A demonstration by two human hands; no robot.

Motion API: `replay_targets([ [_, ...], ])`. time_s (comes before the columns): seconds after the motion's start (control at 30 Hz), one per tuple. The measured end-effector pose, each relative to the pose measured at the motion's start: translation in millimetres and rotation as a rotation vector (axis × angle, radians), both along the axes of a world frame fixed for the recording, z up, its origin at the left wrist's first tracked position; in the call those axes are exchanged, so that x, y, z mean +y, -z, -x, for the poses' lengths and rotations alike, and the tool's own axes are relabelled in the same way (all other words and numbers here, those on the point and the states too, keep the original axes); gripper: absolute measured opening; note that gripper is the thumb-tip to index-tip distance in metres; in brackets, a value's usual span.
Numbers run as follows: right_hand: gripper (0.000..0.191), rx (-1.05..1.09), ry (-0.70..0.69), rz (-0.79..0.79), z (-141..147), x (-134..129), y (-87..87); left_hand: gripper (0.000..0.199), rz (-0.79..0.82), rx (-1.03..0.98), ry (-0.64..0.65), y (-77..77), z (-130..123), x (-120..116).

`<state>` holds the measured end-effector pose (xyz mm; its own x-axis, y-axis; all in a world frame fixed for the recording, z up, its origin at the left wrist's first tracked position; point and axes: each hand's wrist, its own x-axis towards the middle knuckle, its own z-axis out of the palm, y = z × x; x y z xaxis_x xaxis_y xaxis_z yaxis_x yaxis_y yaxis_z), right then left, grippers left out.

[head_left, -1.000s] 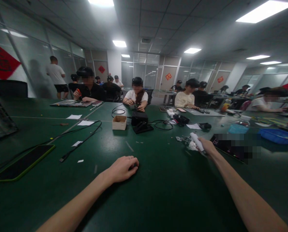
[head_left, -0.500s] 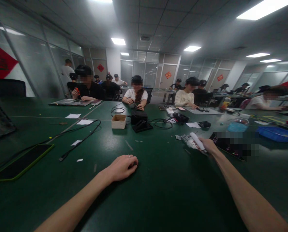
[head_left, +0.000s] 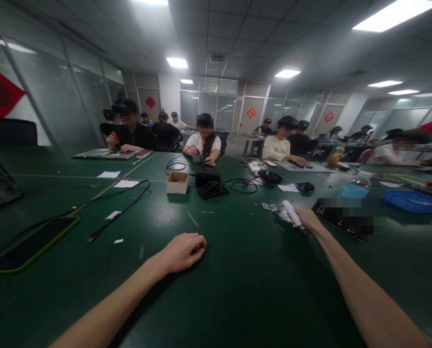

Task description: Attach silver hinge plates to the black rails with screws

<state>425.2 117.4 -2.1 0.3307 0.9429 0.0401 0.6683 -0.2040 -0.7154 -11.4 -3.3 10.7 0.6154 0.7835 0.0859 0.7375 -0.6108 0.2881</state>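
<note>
My left hand [head_left: 185, 252] rests on the green tabletop with its fingers curled in and the thumb close to them; a ring is on one finger. Nothing shows in it, though the underside is hidden. My right hand [head_left: 307, 220] is closed around a white tube-shaped object [head_left: 292, 214], held low over the table at a slant. Whitish material shows beneath that object, partly covered by it and too blurred to name. Small silvery metal pieces [head_left: 269, 207] lie just left of it. A dark flat panel [head_left: 341, 222] with pinkish markings lies right of my right hand.
A cardboard box [head_left: 177, 183] stands ahead beside a black device [head_left: 207, 176] and cables. On the left lie a green-edged phone [head_left: 30, 244] and a black cable [head_left: 121, 212]. A blue tray [head_left: 415, 202] and a bottle [head_left: 355, 188] are at right. Co-workers sit across the table.
My right hand has shifted slightly left, and less of the whitish material under the tube-shaped object shows. My left hand stays put. A standing person at the back left is out of sight.
</note>
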Motion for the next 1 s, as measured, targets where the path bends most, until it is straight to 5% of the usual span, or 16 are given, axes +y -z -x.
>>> replay_targets([
  [0.2, 0.032, -0.072, 0.045, 0.138, 6.8, -3.2, -10.3, 0.015, -0.002, -0.006, 0.004, -1.4, -0.4, -0.3],
  [1.0, 0.034, -0.347, -0.009, 0.068, 21.0, -12.7, -19.7, 0.015, -0.011, -0.022, 0.012, 5.5, 2.5, 4.1],
])
